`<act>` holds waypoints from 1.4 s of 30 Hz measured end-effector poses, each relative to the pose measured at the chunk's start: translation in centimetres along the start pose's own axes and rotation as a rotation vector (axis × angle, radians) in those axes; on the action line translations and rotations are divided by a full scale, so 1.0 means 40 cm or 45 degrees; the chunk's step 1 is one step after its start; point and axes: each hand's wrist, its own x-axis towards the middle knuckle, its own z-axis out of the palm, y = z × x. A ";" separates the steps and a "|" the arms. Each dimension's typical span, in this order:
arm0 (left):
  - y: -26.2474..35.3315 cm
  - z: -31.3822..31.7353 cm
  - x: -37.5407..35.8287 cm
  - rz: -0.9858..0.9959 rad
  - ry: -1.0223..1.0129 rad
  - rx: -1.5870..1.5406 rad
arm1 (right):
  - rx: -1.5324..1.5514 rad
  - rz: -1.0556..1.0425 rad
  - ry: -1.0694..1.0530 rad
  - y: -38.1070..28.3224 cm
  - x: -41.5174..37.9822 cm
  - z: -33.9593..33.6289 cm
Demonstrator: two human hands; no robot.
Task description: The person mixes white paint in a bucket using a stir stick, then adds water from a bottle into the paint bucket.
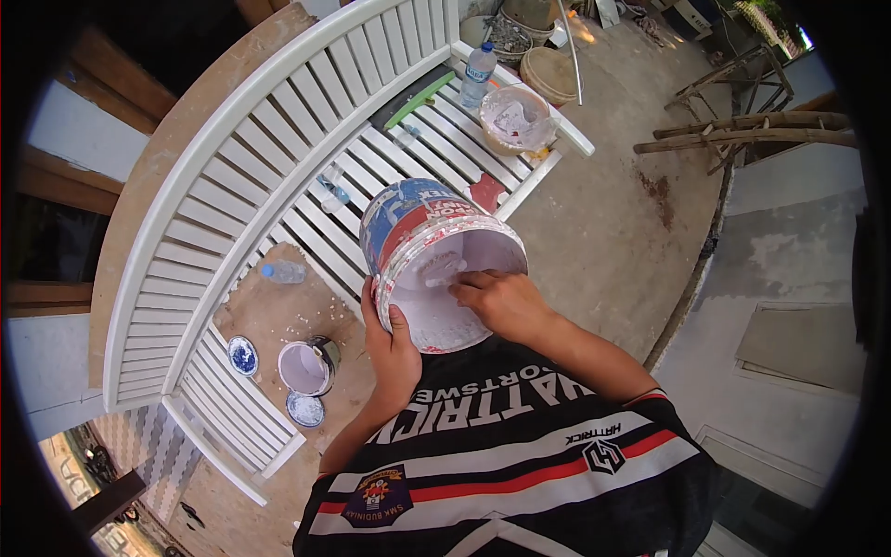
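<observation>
A large paint bucket [422,218] with a blue and red label is tilted, its mouth turned toward me, at the bench's front. My left hand [394,343] grips its rim, thumb at the mouth and fingers along the outside wall. Reaching into the mouth, my right hand [501,302] has its fingers closed near a whitish lump [444,269] on the inner wall. Whatever those fingertips hold, if anything, I cannot make out. White residue coats the bucket's inside.
On the white slatted bench [251,176] stand a water bottle [478,74] and a smaller tub [515,121], beside a green-edged tool [418,100]. Below lie an open can [307,368], lids [242,356] and another bottle [283,271]. Wooden trestles [742,135] stand at right.
</observation>
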 end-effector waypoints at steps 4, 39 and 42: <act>0.024 0.157 -0.022 0.028 -0.108 0.013 | 0.030 0.104 -0.012 0.111 -0.116 -0.053; 0.399 2.403 -0.416 0.269 -1.934 0.209 | -0.136 1.717 0.733 1.308 -1.521 -0.673; 0.492 2.579 -0.493 0.368 -2.038 0.267 | -0.141 1.818 0.864 1.387 -1.626 -0.746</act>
